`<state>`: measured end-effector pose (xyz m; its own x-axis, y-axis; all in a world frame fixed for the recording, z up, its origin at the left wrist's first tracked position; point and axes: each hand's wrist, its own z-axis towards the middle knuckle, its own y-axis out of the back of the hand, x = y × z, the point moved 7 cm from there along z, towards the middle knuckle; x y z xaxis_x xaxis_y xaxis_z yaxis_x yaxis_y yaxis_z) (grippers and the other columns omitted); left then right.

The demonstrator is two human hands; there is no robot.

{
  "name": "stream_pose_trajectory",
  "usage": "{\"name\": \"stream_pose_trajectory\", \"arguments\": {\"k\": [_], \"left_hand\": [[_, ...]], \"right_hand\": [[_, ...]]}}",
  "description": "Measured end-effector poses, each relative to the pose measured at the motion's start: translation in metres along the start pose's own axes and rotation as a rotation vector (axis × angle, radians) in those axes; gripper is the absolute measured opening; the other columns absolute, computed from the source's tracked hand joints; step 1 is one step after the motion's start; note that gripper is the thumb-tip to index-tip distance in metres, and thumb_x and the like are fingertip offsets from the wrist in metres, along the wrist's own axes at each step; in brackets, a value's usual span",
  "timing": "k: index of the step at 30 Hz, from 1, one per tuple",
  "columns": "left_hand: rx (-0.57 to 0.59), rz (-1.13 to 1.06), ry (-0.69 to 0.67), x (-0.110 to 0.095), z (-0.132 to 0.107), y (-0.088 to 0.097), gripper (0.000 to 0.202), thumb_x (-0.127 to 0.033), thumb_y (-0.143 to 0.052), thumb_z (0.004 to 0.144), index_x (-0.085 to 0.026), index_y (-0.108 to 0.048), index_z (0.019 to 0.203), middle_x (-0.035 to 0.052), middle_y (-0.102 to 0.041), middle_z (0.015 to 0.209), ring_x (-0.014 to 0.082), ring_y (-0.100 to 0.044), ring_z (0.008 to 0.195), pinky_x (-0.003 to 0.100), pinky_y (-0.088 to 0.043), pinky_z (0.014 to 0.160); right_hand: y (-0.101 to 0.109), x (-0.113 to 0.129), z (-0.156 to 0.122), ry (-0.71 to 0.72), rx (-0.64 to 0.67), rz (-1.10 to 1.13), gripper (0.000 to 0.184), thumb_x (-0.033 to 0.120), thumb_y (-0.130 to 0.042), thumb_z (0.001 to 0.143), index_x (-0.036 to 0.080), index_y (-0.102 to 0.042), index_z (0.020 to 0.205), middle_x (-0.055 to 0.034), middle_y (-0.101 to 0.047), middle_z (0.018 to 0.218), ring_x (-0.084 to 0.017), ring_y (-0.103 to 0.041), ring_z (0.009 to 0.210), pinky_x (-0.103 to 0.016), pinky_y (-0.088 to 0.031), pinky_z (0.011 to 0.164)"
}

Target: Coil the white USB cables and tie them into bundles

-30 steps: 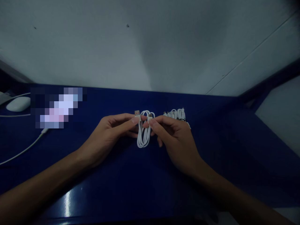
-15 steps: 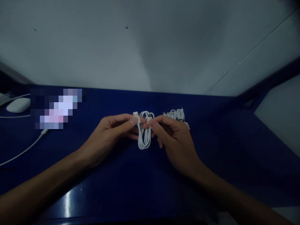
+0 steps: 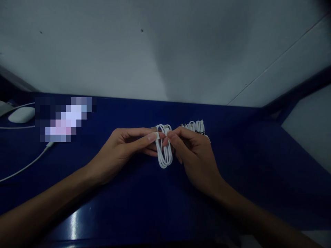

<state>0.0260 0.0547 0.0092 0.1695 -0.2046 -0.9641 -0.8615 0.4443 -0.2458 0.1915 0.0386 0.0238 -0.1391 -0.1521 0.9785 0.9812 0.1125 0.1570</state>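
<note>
A white cable (image 3: pixel 164 162) hangs neatly coiled in long, narrow loops

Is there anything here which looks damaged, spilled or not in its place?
Nothing looks spilled or plainly damaged. The white cable is looped, held by left hand and right hand; the cable bundle beyond is partly hidden. Only the pixelated patch at the picture's left looks odd: it hides what lies there.

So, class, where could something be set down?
Free: glossy blue tabletop between the forearms, and right of the bundled white cables. Crowded: around the coiled white cable in left hand and right hand, and by the rounded white object.
</note>
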Motion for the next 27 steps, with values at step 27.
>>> {"name": "stream_pose_trajectory", "arguments": {"k": [27], "left_hand": [[-0.034,0.075,0.004,-0.0036,0.0004,0.0,0.018,-0.028,-0.078,0.103,-0.024,-0.09,0.116,0.0095,-0.084,0.126,0.0236,-0.082,0.101,0.037,-0.068,0.096]], "right_hand": [[-0.0061,-0.0033,-0.0039,-0.032,0.08,0.015,0.028,0.039,-0.06,0.113,0.025,-0.078,0.097,0.0044,-0.059,0.069,-0.011,-0.047,0.056,-0.025,-0.039,0.052]]}}
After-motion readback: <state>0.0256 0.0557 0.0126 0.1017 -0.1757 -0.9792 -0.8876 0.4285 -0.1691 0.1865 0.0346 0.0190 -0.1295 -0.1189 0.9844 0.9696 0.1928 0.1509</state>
